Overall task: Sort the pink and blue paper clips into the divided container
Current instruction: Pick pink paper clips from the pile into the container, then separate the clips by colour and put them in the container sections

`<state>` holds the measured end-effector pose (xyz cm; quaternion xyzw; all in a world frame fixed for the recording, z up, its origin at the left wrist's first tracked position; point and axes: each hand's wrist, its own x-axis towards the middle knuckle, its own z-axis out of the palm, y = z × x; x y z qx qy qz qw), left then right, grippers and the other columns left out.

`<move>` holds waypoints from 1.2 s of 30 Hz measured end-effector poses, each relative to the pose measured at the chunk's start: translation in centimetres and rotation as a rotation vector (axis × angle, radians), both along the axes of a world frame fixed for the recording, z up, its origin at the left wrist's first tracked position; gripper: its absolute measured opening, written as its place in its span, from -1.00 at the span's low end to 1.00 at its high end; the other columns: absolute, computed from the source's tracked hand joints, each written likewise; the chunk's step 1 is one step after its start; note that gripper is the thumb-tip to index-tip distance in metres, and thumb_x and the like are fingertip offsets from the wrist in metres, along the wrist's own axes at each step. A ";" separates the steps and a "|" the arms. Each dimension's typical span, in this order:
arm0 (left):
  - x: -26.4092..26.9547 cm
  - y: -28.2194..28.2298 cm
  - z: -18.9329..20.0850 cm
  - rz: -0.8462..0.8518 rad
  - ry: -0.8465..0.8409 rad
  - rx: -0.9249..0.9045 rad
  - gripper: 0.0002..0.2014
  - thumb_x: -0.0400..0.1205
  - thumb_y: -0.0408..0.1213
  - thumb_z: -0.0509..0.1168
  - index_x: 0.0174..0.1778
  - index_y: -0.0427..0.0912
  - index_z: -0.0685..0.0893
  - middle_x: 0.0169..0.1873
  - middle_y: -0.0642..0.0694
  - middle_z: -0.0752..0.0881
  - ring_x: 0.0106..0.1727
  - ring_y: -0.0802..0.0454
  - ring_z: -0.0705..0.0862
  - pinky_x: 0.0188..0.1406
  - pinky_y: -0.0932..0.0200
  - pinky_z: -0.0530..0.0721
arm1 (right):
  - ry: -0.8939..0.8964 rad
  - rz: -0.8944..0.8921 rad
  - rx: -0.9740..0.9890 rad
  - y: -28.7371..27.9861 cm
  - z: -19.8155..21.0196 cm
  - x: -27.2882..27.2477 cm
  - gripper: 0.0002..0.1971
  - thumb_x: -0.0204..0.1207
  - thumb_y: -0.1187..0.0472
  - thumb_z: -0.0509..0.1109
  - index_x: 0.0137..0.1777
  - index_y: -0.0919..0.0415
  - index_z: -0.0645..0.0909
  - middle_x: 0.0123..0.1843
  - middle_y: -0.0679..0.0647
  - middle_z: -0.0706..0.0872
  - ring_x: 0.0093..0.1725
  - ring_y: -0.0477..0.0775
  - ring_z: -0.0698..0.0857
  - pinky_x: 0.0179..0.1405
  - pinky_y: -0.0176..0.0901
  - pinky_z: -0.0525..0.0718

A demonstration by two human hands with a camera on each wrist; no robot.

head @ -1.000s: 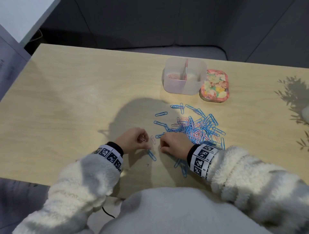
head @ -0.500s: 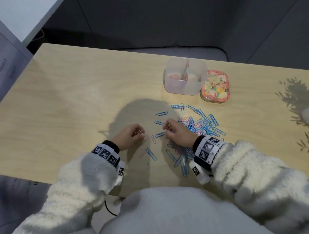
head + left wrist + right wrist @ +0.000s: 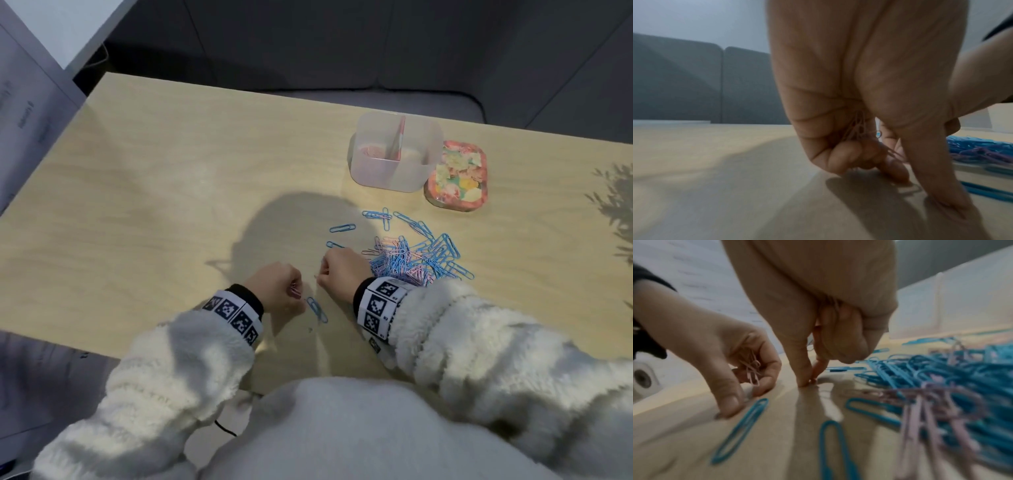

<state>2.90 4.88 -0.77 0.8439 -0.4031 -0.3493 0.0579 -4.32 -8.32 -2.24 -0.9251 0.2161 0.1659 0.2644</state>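
**Clip sorting: pile on table, pink clips in hand**

The loose heap of blue and pink wire paper clips (image 3: 416, 262) is lying on the pale wooden table (image 3: 171, 192), in front of the person and to their right, with stray blue clips scattered toward the far side. One separate blue paper clip (image 3: 317, 310) is lying flat between the two wrists, just beside the left thumb.

The translucent plastic divided container (image 3: 394, 156) is standing upright beyond the heap, well apart from both hands. A pinkish divider is splitting it into two compartments; the left compartment is showing a pink layer at the bottom, while the contents of the right one cannot be made out. A flat floral-patterned lid (image 3: 457, 178) is lying touching the container's right side.

The left hand (image 3: 275, 287) is cupping a small bunch of pink paper clips (image 3: 752, 369) in curled fingers, its thumb tip resting on the table. The right hand (image 3: 340, 270) is curled, thumb and forefinger pressed together at the table surface, a trace of pink wire inside the fold of the fingers; whether they are pinching a clip at the tips cannot be told.

Fleecy white sleeves (image 3: 479, 335) and marker-printed wristbands (image 3: 380, 305) are covering both forearms.
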 end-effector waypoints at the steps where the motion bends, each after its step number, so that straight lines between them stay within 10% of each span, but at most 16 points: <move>1: -0.1 -0.3 0.1 -0.016 -0.022 0.012 -0.83 0.43 -0.19 0.44 -0.20 -0.21 0.69 -0.26 -0.10 0.69 -0.23 0.00 0.57 -0.26 0.19 0.46 | 0.025 0.011 0.045 0.0 0.0 0.0 -0.86 0.44 0.25 0.34 -0.31 0.29 0.61 -0.19 0.22 0.77 -0.13 0.24 0.72 -0.16 -0.06 0.63; 6: 0.3 -1.0 0.1 -0.052 0.008 0.078 -0.87 0.51 -0.28 0.35 -0.13 -0.27 0.71 -0.14 -0.20 0.75 -0.20 -0.04 0.59 -0.22 0.17 0.51 | -0.049 -0.030 0.213 -3.7 3.0 1.4 -0.66 0.45 0.30 0.27 -0.54 0.15 0.31 -0.41 0.11 0.52 -0.26 0.11 0.48 -0.25 -0.16 0.35; 12: 1.8 -2.5 0.8 -0.069 0.045 0.072 -0.92 0.56 -0.29 0.26 -0.21 -0.21 0.59 -0.20 -0.13 0.64 -0.16 -0.09 0.59 -0.20 0.13 0.48 | -0.353 -0.372 0.160 -13.1 8.8 7.0 -0.76 0.55 0.22 0.19 -0.36 0.13 0.32 -0.22 0.11 0.54 -0.13 0.13 0.54 -0.23 -0.17 0.40; 16: 3.6 -6.0 3.3 -0.032 0.036 -0.044 -0.90 0.57 -0.29 0.25 -0.23 -0.15 0.47 -0.19 -0.08 0.59 -0.16 -0.05 0.54 -0.17 0.13 0.45 | -0.387 -0.529 0.226 -15.9 8.9 10.1 -0.76 0.58 0.25 0.10 -0.34 0.10 0.27 -0.30 0.02 0.44 -0.26 0.10 0.59 -0.57 -0.34 0.49; 20: 5.6 -11.0 6.3 -0.012 -0.062 -0.180 -0.95 0.58 -0.27 0.23 -0.18 -0.14 0.51 -0.12 -0.16 0.64 -0.09 -0.11 0.57 -0.06 0.09 0.52 | -0.301 -0.474 0.192 -16.5 8.1 11.1 -0.79 0.58 0.35 0.06 -0.23 0.28 0.48 -0.17 0.20 0.55 -0.09 0.12 0.54 -0.29 -0.20 0.46; 23: 6.9 -15.4 7.8 0.059 -0.125 -0.280 -0.83 0.59 -0.31 0.20 0.03 -0.30 0.58 0.08 -0.30 0.67 0.07 -0.20 0.62 0.05 0.05 0.54 | -0.346 -0.433 0.286 -16.4 8.5 10.0 -0.67 0.59 0.43 0.02 0.10 0.38 0.63 0.07 0.17 0.57 -0.21 0.15 0.60 -0.48 -0.43 0.56; 27: 7.5 -20.8 8.3 0.085 -0.262 -0.292 -0.74 0.59 -0.30 0.16 0.14 -0.34 0.53 0.17 -0.33 0.63 0.20 -0.30 0.60 0.11 -0.02 0.55 | -0.582 -0.527 0.273 -17.2 9.1 6.8 -0.65 0.51 0.49 0.08 0.15 0.42 0.65 0.22 0.26 0.70 0.24 0.14 0.65 0.33 -0.17 0.57; 32: 7.4 -23.7 7.3 -0.027 -0.340 -0.203 -0.66 0.61 -0.28 0.16 0.24 -0.38 0.53 0.27 -0.38 0.59 0.27 -0.32 0.58 0.22 -0.07 0.53 | -0.596 -0.598 0.374 -17.4 7.7 0.0 -0.73 0.48 0.53 0.15 0.01 0.45 0.67 -0.17 0.15 0.66 -0.31 -0.22 0.59 -0.19 -0.36 0.54; 36: 7.2 -23.4 7.1 -0.065 -0.339 -0.193 -0.64 0.64 -0.26 0.10 0.29 -0.36 0.54 0.30 -0.39 0.59 0.30 -0.34 0.57 0.28 -0.09 0.52 | -0.532 -0.599 0.314 -17.1 5.9 -4.4 -0.79 0.52 0.51 0.20 -0.03 0.44 0.67 -0.12 0.25 0.70 -0.17 0.05 0.64 -0.02 -0.12 0.61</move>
